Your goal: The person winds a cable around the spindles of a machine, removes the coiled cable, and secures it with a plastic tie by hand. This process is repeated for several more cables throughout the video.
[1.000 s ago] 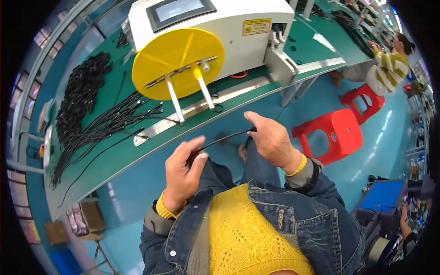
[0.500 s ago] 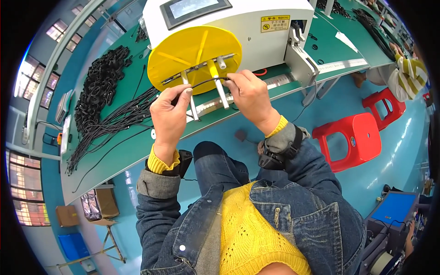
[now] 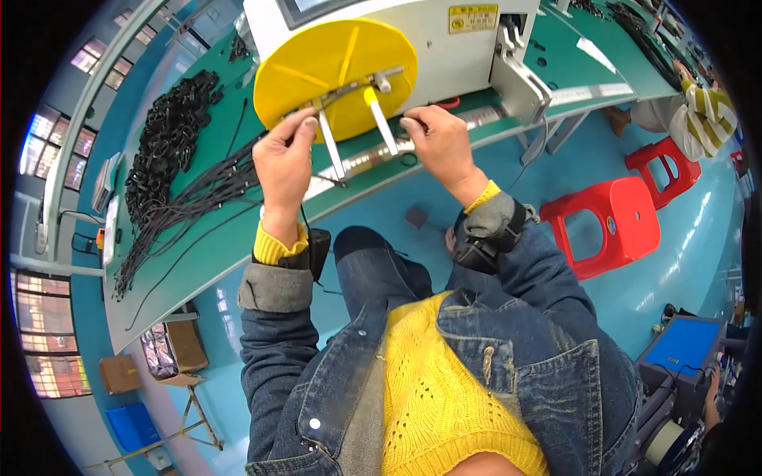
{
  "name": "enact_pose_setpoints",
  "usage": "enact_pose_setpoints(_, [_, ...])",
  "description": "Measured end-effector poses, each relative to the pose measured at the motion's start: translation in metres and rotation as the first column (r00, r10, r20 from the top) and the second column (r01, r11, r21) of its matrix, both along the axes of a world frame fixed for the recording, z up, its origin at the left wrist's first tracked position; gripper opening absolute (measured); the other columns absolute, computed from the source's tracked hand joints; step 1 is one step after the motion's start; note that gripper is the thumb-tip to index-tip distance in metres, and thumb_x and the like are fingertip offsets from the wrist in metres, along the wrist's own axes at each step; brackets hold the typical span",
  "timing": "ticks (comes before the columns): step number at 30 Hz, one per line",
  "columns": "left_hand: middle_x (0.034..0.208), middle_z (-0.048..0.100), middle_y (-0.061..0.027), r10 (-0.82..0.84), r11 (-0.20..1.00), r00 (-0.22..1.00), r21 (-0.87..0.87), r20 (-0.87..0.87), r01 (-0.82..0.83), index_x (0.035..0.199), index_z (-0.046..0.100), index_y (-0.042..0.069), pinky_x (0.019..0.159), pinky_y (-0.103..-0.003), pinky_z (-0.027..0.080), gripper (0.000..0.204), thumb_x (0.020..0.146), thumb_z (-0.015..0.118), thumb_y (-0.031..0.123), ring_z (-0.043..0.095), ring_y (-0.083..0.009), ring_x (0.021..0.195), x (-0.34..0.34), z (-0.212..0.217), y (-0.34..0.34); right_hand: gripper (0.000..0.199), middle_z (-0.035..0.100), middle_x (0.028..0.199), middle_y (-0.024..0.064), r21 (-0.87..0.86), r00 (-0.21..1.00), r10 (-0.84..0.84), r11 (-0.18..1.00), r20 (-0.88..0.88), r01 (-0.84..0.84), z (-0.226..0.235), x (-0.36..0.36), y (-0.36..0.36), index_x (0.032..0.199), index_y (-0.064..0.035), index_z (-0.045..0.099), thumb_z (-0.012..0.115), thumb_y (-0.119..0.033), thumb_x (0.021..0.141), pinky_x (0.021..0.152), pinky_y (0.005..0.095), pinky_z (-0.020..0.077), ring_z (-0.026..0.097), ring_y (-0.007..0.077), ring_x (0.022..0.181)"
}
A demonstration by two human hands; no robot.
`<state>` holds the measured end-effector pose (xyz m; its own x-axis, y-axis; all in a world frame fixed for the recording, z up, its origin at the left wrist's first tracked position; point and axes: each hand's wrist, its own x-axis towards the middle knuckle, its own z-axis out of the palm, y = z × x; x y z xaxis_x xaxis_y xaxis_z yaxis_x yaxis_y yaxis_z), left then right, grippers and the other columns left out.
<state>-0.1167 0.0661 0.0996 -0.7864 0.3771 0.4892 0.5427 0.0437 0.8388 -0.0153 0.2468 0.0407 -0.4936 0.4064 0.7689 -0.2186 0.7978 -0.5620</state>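
A black cable (image 3: pixel 343 91) runs across the pegs on the front of a yellow disc (image 3: pixel 298 59), close to its face. My left hand (image 3: pixel 283 165) is at the left peg (image 3: pixel 331 149), thumb and forefinger pinched at the cable's left end; the exact contact is partly hidden. My right hand (image 3: pixel 446 149) hovers right of the yellow-tipped peg (image 3: pixel 383 125). Its fingers are curled, with a small gap between thumb and forefinger and no cable seen there.
The disc belongs to a white machine (image 3: pixel 452 63) on a green table (image 3: pixel 238 242). Loose black cables (image 3: pixel 198 194) and a heap of coiled ones (image 3: pixel 171 131) lie left. Red stools (image 3: pixel 611 230) stand right. A person in a striped sleeve (image 3: pixel 706 115) is at far right.
The cable stretched between my hands now lies against the disc across the pegs. My right hand has come off it and moved slightly right; my left hand has shifted slightly left.
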Motion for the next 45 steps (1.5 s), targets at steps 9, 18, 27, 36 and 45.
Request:
enact_pose_setpoints(9, [0.068,0.058,0.0004,-0.078,0.990,0.982,0.128,0.170,0.056,0.097,0.065,-0.002,0.047,-0.016,0.035,0.020,0.083,0.062,0.012,0.044,-0.0026,0.053,-0.005,-0.009,-0.003,0.015,0.062,0.067,0.0112,-0.178,0.843,0.068,0.983,0.533,0.034,-0.058,0.112,0.025,0.079,0.0006,0.063,0.057,-0.013,0.078,0.056,0.0288,0.0468,0.061,0.0225,0.060])
enact_pose_setpoints(18, [0.067,0.057,0.0003,-0.076,0.990,0.982,0.133,0.172,0.053,0.099,0.064,-0.002,0.047,-0.016,0.034,0.021,0.085,0.060,0.012,0.044,-0.0027,0.054,0.001,-0.015,-0.007,0.017,0.059,0.061,0.0075,-0.335,0.760,0.205,0.942,0.616,0.017,-0.069,0.132,0.012,0.080,0.0022,0.062,0.055,-0.014,0.080,0.052,0.0271,0.0453,0.058,0.0130,0.054])
enact_pose_setpoints(27, [0.068,0.056,0.0008,-0.063,0.987,0.992,0.156,0.112,0.045,0.102,0.063,-0.002,0.051,-0.017,0.037,0.023,0.085,0.061,0.013,0.047,-0.0039,0.058,0.016,-0.027,-0.025,0.019,0.062,0.073,0.0171,-0.374,0.709,0.233,0.927,0.666,0.046,-0.059,0.132,0.008,0.082,-0.0005,0.064,0.057,-0.017,0.078,0.063,0.0371,0.0472,0.061,0.0325,0.070])
enact_pose_setpoints(36, [0.069,0.055,0.0025,-0.090,0.988,0.996,0.122,-0.014,0.091,0.108,0.061,0.000,0.047,-0.015,0.032,0.024,0.088,0.058,0.013,0.041,-0.0014,0.055,0.034,-0.027,-0.023,0.017,0.059,0.061,0.0086,-0.322,0.710,0.236,0.947,0.663,-0.014,-0.069,0.129,0.009,0.081,0.0023,0.062,0.056,-0.014,0.080,0.053,0.0286,0.0458,0.059,0.0152,0.054])
enact_pose_setpoints(45, [0.072,0.056,-0.0039,-0.059,0.998,0.996,-0.004,-0.068,0.059,0.111,0.059,0.000,0.057,-0.020,0.042,0.025,0.088,0.055,0.008,0.051,-0.0075,0.062,0.046,-0.025,-0.020,0.019,0.061,0.070,0.0166,-0.357,0.669,0.280,0.934,0.688,-0.024,-0.062,0.124,0.009,0.081,-0.0005,0.064,0.057,-0.017,0.077,0.062,0.0383,0.0466,0.060,0.0328,0.068])
